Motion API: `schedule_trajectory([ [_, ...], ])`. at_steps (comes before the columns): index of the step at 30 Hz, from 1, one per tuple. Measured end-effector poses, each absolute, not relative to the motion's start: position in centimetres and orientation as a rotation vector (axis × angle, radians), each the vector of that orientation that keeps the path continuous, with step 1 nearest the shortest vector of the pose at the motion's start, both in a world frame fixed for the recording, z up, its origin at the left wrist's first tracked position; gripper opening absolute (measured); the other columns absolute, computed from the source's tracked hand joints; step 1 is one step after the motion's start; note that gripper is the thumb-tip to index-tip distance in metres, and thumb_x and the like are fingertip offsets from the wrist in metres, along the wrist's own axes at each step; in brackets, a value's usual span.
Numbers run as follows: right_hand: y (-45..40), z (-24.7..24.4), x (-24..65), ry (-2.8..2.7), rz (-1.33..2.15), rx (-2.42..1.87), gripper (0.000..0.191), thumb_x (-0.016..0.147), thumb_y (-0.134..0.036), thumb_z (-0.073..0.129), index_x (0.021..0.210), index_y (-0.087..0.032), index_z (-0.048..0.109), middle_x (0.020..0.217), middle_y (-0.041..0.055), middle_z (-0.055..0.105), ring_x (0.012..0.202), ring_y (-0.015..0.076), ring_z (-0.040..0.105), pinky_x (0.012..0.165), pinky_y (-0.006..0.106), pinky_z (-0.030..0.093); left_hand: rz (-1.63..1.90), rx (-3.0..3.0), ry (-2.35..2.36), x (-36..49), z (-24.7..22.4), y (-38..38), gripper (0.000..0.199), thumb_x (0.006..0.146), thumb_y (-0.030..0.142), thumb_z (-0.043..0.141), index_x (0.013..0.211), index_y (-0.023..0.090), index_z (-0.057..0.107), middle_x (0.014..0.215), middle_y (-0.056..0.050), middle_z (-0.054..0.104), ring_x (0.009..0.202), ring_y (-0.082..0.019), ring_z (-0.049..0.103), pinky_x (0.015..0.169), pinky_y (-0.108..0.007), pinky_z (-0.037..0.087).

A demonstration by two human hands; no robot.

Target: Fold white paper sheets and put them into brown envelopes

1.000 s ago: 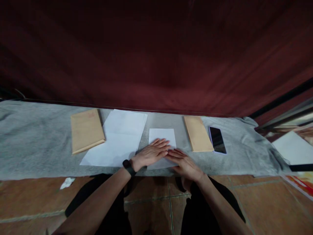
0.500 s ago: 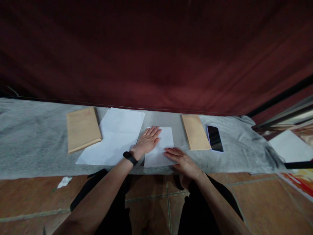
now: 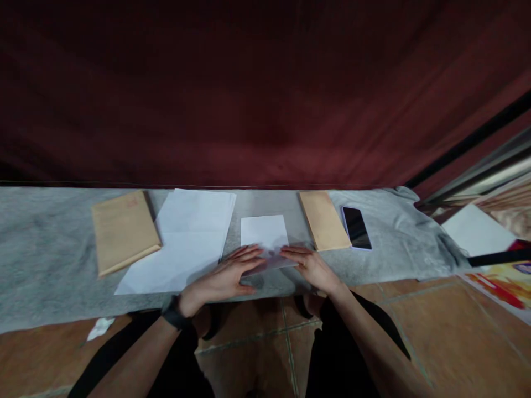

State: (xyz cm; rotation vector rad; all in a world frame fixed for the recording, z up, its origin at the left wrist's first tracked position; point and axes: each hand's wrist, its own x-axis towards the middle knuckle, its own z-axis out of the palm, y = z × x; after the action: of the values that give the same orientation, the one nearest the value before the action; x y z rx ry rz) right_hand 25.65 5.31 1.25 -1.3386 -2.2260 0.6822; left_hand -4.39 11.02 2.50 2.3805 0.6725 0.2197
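Note:
A small white sheet of paper point(image 3: 264, 229) lies in front of me on the grey cloth, its near part shaded under my hands. My left hand point(image 3: 232, 271) rests at the sheet's left side, fingers stretched out over it and thumb apart, near the front edge. From the right, my right hand point(image 3: 311, 266) reaches over the sheet's right side with fingers extended; its thumb is mostly hidden. To the left are larger white sheets point(image 3: 191, 237), partly overlapping and bearing a faint crease line.
A brown paper-covered packet point(image 3: 124, 232) sits on the large sheets' left side. Another brown packet point(image 3: 324, 221) and a phone point(image 3: 357, 228) lie to the right. The grey cloth point(image 3: 398, 237) ends above the tiled floor; a dark red curtain point(image 3: 265, 110) hangs behind.
My left hand has slid toward me and left, from the sheet's middle to its near left side. My right hand stays at the right edge. The camera view has shifted slightly.

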Motion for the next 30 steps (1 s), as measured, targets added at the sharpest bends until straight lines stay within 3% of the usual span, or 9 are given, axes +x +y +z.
schedule_trajectory([
  [6,5.4,1.1,25.9,-2.252,0.738,-1.295,0.046,0.085,-0.001,0.061,0.121,-0.027,0.074,0.128,0.0034,0.072,0.124,0.0200,0.064,0.110,0.039,0.050,0.335,2.366,0.718,-5.5,1.7,11.4,0.023,0.093,0.025,0.064,0.113,0.029,0.075,0.136,-0.004,0.067,0.130,-0.022,0.059,0.116,-0.043,0.042],
  [10,5.5,1.4,26.1,-2.171,0.782,-1.318,0.031,0.094,-0.011,0.058,0.117,-0.025,0.074,0.122,0.0052,0.075,0.116,0.0200,0.068,0.104,0.038,0.052,0.399,2.256,0.777,-5.6,2.2,11.1,0.017,0.093,0.026,0.062,0.101,0.025,0.077,0.127,-0.005,0.072,0.120,-0.021,0.065,0.106,-0.036,0.048],
  [13,5.8,1.8,25.9,-2.106,0.780,-1.461,0.022,0.101,-0.026,0.054,0.107,-0.020,0.074,0.111,0.0077,0.076,0.105,0.0211,0.070,0.095,0.035,0.054,0.430,2.094,0.915,-5.4,2.5,11.0,0.024,0.094,0.035,0.057,0.100,0.022,0.076,0.112,-0.006,0.076,0.101,-0.021,0.070,0.090,-0.032,0.054],
  [17,6.3,2.0,25.3,-2.050,0.766,-1.648,0.032,0.104,-0.033,0.047,0.085,-0.020,0.068,0.089,0.0039,0.071,0.083,0.0181,0.068,0.079,0.029,0.052,0.448,1.881,1.081,-5.2,2.3,11.2,0.033,0.091,0.046,0.056,0.088,0.018,0.073,0.082,-0.002,0.072,0.072,-0.018,0.063,0.066,-0.026,0.048],
  [20,6.7,1.7,25.0,-1.996,0.761,-1.699,0.031,0.103,-0.035,0.047,0.081,-0.021,0.064,0.082,0.0016,0.067,0.076,0.0168,0.065,0.072,0.027,0.049,0.485,1.750,1.148,-4.9,1.9,11.5,0.036,0.086,0.051,0.058,0.075,0.018,0.066,0.067,0.002,0.059,0.062,-0.014,0.051,0.057,-0.024,0.039],
  [25,7.4,1.3,24.3,-1.945,0.705,-1.836,0.029,0.102,-0.036,0.048,0.083,-0.022,0.064,0.079,0.0013,0.068,0.071,0.0169,0.063,0.066,0.026,0.046,0.585,1.683,1.240,-3.8,1.5,11.9,0.035,0.083,0.051,0.055,0.067,0.020,0.054,0.060,0.005,0.045,0.058,-0.012,0.040,0.055,-0.024,0.031],
  [30,8.2,1.5,23.1,-1.937,0.646,-2.081,0.026,0.103,-0.036,0.047,0.096,-0.022,0.068,0.086,0.0034,0.074,0.082,0.0192,0.070,0.069,0.025,0.045,0.647,1.769,1.395,-2.8,1.2,12.4,0.036,0.085,0.047,0.052,0.061,0.022,0.042,0.057,0.006,0.037,0.056,-0.012,0.037,0.054,-0.024,0.027],
])
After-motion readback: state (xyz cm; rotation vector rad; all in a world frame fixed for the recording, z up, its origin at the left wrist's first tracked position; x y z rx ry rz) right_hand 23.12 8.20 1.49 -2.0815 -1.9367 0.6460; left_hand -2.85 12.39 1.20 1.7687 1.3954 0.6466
